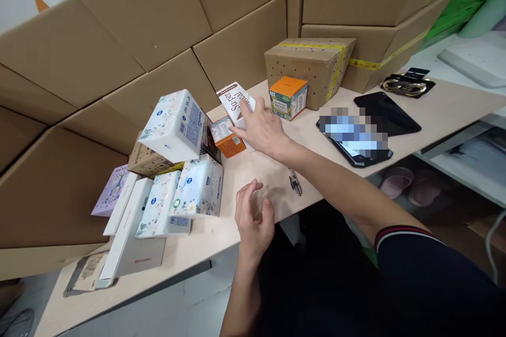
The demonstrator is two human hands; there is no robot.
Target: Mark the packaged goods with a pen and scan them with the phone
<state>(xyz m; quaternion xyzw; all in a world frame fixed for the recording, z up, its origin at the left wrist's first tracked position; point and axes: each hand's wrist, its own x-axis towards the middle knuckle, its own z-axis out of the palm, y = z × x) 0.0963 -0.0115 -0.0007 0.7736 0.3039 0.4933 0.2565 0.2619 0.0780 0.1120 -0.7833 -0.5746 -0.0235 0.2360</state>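
Observation:
My right hand (263,129) is over a white box with brown lettering (234,100), its thumb at the left side and its fingers around the upper right. Part of that box is hidden under the hand. Against its left side stands an orange box with a white label panel (228,139), close to my thumb. To the right of the hand is an orange and green box (288,97), apart from it. My left hand (255,218) hovers at the table's front edge, fingers loosely bent and apart, holding nothing. A pen (294,183) lies to its right.
Tissue packs (201,184) and long white boxes (136,226) stand on the left of the table (221,237). Cardboard cartons (241,37) wall the back. On the right lie a phone (351,142), a black flat slab (387,113) and a gold-coloured ring-shaped item (407,85).

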